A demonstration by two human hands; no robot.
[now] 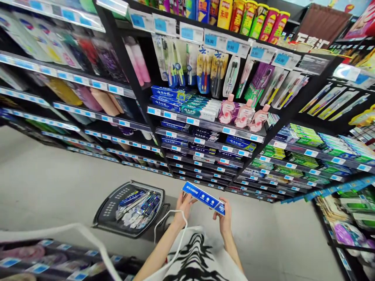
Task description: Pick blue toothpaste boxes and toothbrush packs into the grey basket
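A long blue toothpaste box (203, 198) with white print is held out in front of my body, tilted down to the right. My left hand (183, 205) grips its left end, the fingers against the near side. At the other end, my right hand (225, 214) has its thumb and fingers closed around the corner. To the left of my hands, a dark grey shopping basket (107, 218) stands low, with several packaged toothbrushes (140, 208) heaped in it. A white cord (170, 212) loops past my left wrist.
Ahead stands a black shelf unit with toothpaste boxes (202, 105), pink bottles (244, 114) and hanging toothbrush packs (205, 72). More shelves with green boxes (307, 134) lie to the right. Shelves with bottles (64, 91) run left, and another shelf (58, 255) is close at lower left. The floor (73, 171) is grey.
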